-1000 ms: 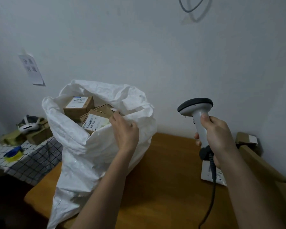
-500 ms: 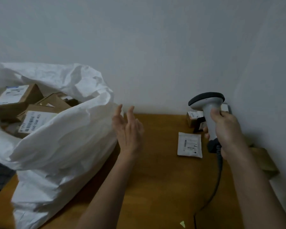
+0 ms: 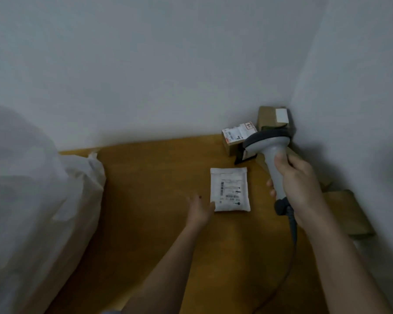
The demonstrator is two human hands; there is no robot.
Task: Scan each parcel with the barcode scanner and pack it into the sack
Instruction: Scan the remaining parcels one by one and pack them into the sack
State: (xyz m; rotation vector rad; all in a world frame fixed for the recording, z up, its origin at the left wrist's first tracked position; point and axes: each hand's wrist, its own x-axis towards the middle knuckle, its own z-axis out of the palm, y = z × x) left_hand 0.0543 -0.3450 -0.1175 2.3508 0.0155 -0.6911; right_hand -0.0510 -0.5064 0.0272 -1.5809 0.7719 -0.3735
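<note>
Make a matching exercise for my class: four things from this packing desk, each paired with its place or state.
Things:
1. barcode scanner
2. white flat parcel
3. white sack
4. small labelled box

Places or states:
A. at the far left
B. gripped in the right hand
C. by the wall, behind the scanner head
D. flat on the desk, left hand at its corner

Pairs: 1-B, 2-D, 3-A, 4-C

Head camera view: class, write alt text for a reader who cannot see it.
A person's left hand reaches, fingers extended, to the corner of a flat white labelled parcel on a brown wooden table, while the right hand grips a grey handheld barcode scanner. A white woven sack stands at left.
</note>
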